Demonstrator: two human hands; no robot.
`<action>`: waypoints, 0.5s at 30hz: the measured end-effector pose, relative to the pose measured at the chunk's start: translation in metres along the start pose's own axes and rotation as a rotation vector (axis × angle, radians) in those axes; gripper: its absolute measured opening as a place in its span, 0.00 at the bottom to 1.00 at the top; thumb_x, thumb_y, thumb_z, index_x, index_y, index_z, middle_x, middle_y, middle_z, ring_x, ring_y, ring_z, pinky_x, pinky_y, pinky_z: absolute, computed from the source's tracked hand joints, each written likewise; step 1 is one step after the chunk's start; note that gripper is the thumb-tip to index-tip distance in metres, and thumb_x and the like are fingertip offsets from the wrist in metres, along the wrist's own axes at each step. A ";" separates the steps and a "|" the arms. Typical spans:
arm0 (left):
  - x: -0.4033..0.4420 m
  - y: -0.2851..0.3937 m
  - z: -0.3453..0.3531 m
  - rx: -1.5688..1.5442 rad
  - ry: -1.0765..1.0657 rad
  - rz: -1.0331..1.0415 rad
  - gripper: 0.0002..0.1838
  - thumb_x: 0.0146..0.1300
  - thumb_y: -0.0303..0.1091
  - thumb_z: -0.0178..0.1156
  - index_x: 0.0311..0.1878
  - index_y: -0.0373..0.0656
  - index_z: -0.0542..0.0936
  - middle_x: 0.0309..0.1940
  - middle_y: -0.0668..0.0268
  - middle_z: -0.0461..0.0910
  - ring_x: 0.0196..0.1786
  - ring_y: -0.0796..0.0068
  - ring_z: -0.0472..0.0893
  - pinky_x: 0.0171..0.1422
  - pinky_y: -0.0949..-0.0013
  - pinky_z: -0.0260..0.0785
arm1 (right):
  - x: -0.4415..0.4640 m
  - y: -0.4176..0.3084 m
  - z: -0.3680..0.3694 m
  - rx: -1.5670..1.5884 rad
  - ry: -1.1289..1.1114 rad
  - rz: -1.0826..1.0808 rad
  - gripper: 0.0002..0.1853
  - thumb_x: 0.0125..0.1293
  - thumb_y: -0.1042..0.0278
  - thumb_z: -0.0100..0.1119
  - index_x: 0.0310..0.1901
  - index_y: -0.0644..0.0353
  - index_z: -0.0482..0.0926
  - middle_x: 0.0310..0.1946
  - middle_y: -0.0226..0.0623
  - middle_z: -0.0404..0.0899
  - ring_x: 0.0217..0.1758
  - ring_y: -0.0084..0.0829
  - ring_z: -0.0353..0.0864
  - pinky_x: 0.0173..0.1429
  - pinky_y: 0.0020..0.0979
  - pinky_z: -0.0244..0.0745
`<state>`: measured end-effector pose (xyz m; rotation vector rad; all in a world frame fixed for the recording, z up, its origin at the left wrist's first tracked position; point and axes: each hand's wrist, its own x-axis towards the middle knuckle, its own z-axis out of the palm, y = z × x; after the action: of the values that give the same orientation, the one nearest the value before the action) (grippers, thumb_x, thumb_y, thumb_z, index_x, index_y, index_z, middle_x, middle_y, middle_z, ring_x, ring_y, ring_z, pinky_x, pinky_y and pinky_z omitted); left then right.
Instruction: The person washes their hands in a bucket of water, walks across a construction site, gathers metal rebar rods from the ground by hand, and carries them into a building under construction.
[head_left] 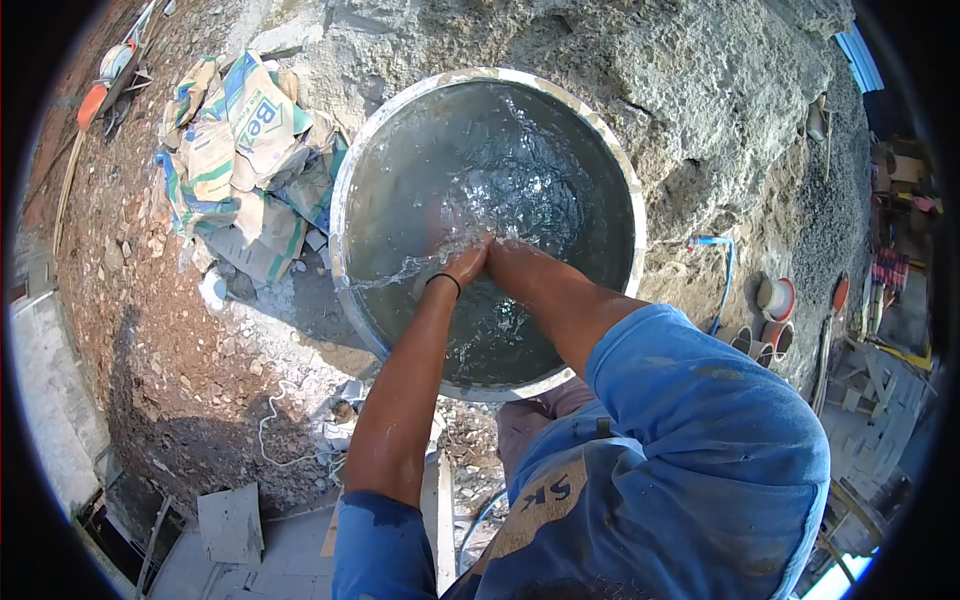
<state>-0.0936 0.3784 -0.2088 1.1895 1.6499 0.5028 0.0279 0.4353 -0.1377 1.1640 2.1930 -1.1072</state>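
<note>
A large round tub (638,215) with a pale, worn rim holds murky grey-green water (400,170). Both my arms reach down into it, and the hands meet near its middle amid splashes and ripples. My left hand (466,263), with a dark band on its wrist, is partly wet over and touches or overlaps the other. My right hand (503,254) is mostly under the splashing water. The fingers of both are hidden by water and spray, so anything held cannot be made out.
Crumpled cement bags (245,150) lie in a heap left of the tub. A rough stone-like mound (690,110) rises behind and to the right. A blue hose (727,285), buckets (777,298) and a white cord (268,425) lie around on rubble ground.
</note>
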 end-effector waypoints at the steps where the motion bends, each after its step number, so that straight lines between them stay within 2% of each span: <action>1: 0.002 -0.004 0.005 0.152 0.067 0.021 0.31 0.77 0.53 0.36 0.59 0.38 0.79 0.56 0.53 0.81 0.65 0.53 0.75 0.68 0.64 0.65 | 0.001 0.001 0.003 0.003 0.014 -0.002 0.17 0.72 0.65 0.45 0.55 0.58 0.80 0.61 0.52 0.75 0.66 0.44 0.74 0.67 0.39 0.71; 2: 0.004 -0.005 0.015 0.053 0.137 0.093 0.30 0.76 0.54 0.38 0.58 0.39 0.80 0.54 0.52 0.82 0.62 0.53 0.78 0.67 0.63 0.67 | 0.002 0.003 0.006 0.011 0.023 -0.002 0.17 0.72 0.65 0.45 0.56 0.58 0.79 0.61 0.52 0.75 0.66 0.45 0.74 0.67 0.40 0.71; 4: -0.017 0.069 -0.026 -0.184 -0.155 0.062 0.27 0.72 0.51 0.42 0.51 0.40 0.83 0.47 0.53 0.85 0.52 0.53 0.83 0.59 0.57 0.72 | 0.006 0.004 0.011 0.027 0.034 -0.005 0.17 0.72 0.64 0.45 0.56 0.59 0.79 0.61 0.52 0.75 0.66 0.45 0.74 0.67 0.40 0.71; 6: -0.033 0.125 -0.043 -0.316 -0.413 0.353 0.25 0.70 0.50 0.44 0.47 0.40 0.83 0.39 0.54 0.85 0.44 0.55 0.84 0.53 0.54 0.73 | 0.025 0.000 0.014 0.047 0.064 -0.033 0.17 0.73 0.63 0.45 0.56 0.59 0.78 0.61 0.52 0.75 0.66 0.45 0.74 0.67 0.40 0.71; 8: -0.054 0.178 -0.051 0.115 -0.449 0.581 0.22 0.69 0.46 0.45 0.47 0.43 0.84 0.34 0.54 0.85 0.39 0.56 0.85 0.50 0.59 0.75 | 0.042 -0.006 0.017 0.063 0.103 -0.059 0.18 0.73 0.63 0.45 0.57 0.60 0.78 0.61 0.52 0.74 0.66 0.45 0.75 0.67 0.40 0.71; 9: -0.061 0.188 -0.052 0.115 -0.442 0.578 0.22 0.69 0.46 0.45 0.47 0.43 0.84 0.34 0.54 0.85 0.39 0.56 0.85 0.50 0.59 0.75 | 0.049 -0.011 0.020 0.066 0.124 -0.076 0.18 0.73 0.63 0.45 0.57 0.60 0.78 0.61 0.52 0.74 0.66 0.46 0.75 0.67 0.40 0.71; 11: -0.074 0.204 -0.055 -0.027 -0.494 0.584 0.22 0.67 0.46 0.45 0.49 0.44 0.84 0.39 0.55 0.86 0.45 0.56 0.84 0.57 0.59 0.72 | 0.067 -0.016 0.023 0.071 0.138 -0.098 0.18 0.73 0.62 0.44 0.57 0.60 0.77 0.61 0.52 0.74 0.65 0.46 0.75 0.67 0.40 0.71; 12: -0.087 0.217 -0.053 -0.021 -0.481 0.588 0.22 0.67 0.46 0.45 0.49 0.44 0.84 0.39 0.55 0.86 0.45 0.56 0.84 0.57 0.59 0.72 | 0.073 -0.017 0.023 0.073 0.148 -0.103 0.18 0.73 0.62 0.44 0.57 0.61 0.77 0.61 0.52 0.74 0.65 0.46 0.75 0.67 0.40 0.71; 14: -0.120 0.234 -0.043 -0.482 0.022 0.902 0.28 0.69 0.51 0.39 0.49 0.43 0.84 0.48 0.57 0.85 0.51 0.54 0.83 0.65 0.52 0.65 | 0.087 -0.021 0.020 0.098 0.157 -0.111 0.19 0.74 0.61 0.44 0.58 0.61 0.76 0.61 0.52 0.74 0.65 0.46 0.75 0.66 0.41 0.72; 15: -0.122 0.232 -0.040 -0.475 0.028 0.902 0.28 0.69 0.51 0.39 0.49 0.43 0.84 0.48 0.57 0.85 0.51 0.54 0.83 0.65 0.52 0.65 | 0.093 -0.023 0.019 0.098 0.170 -0.122 0.19 0.74 0.61 0.44 0.58 0.61 0.76 0.61 0.52 0.74 0.65 0.46 0.75 0.66 0.41 0.72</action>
<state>-0.0199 0.3787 0.0458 1.5023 0.8467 1.3827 -0.0431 0.4580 -0.2002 1.2189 2.3909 -1.2180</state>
